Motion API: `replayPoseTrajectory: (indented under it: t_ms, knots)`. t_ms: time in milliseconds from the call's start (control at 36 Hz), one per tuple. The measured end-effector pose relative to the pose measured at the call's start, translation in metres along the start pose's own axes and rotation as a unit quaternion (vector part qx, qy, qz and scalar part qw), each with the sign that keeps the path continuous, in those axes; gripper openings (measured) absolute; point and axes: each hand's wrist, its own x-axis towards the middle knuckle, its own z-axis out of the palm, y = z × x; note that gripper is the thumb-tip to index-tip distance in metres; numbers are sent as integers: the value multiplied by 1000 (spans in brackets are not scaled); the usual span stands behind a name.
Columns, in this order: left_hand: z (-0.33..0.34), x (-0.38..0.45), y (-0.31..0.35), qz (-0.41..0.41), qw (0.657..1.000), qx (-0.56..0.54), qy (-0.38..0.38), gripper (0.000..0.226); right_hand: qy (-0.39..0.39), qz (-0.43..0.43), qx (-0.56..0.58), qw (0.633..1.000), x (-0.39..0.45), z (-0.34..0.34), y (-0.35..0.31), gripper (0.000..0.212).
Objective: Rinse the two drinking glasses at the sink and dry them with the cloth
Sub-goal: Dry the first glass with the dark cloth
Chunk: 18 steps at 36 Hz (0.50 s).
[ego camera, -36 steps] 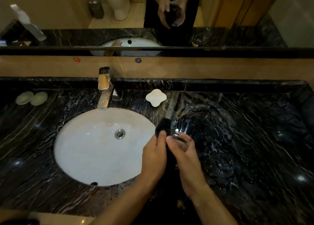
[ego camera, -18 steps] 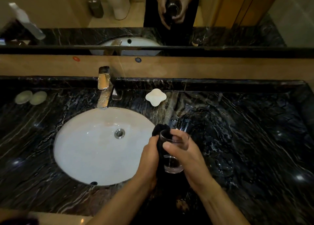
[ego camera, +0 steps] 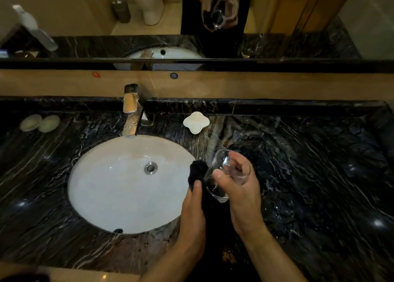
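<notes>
A clear drinking glass [ego camera: 215, 190] is gripped in my right hand [ego camera: 243, 196] just right of the basin, tilted with its rim up and away and its base low. My left hand [ego camera: 193, 213] holds a dark cloth [ego camera: 197, 173], bunched at the top and pressed against the glass's left side; the rest hangs down between my wrists. A second glass [ego camera: 277, 210] shows only as faint glints on the dark counter to the right of my right hand.
White oval sink [ego camera: 128, 185] with drain [ego camera: 150, 167] and chrome tap [ego camera: 131, 115], no water running. A white soap dish [ego camera: 196, 122] stands behind my hands and two pale soaps [ego camera: 39, 122] at far left. Black marble counter [ego camera: 319, 175] extends right. A mirror runs above.
My right hand has tipped the glass from nearly upright to slanted and turned it. The cloth in my left hand has slid to the glass's left outer side.
</notes>
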Motion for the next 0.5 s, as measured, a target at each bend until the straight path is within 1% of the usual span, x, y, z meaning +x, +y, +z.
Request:
replayPoseTrajectory:
  t_ms: [28, 56, 111, 139, 250, 333, 417, 500]
  knots:
    - [3, -1, 3, -50, 994, -96, -9, 41, -11, -16, 1, 1000, -2, 2, 0, 73]
    - [7, -2, 7, -90, 982, -166, -14, 45, -24, -27, 1, 999, -4, 3, 1, 73]
    - [7, -1, 15, -131, 961, -241, -32, 49, -54, -32, -9, 998, -7, 3, 3, 73]
    - [4, 1, 18, -144, 955, -256, -42, 49, -70, -31, -17, 997, -9, 2, 4, 74]
    - [-6, 13, 20, -188, 936, -281, -99, 50, -113, -31, -49, 992, -16, -3, 9, 74]
    - [-9, 9, 15, -218, 929, -277, -110, 48, -123, -38, -93, 987, -21, -7, 12, 73]
    - [-12, -2, 6, -251, 921, -271, -119, 42, -123, -58, -137, 981, -21, -8, 7, 80]
    - [-21, -10, 1, -281, 912, -268, -131, 46, -122, -69, -169, 976, -17, -13, 2, 81]
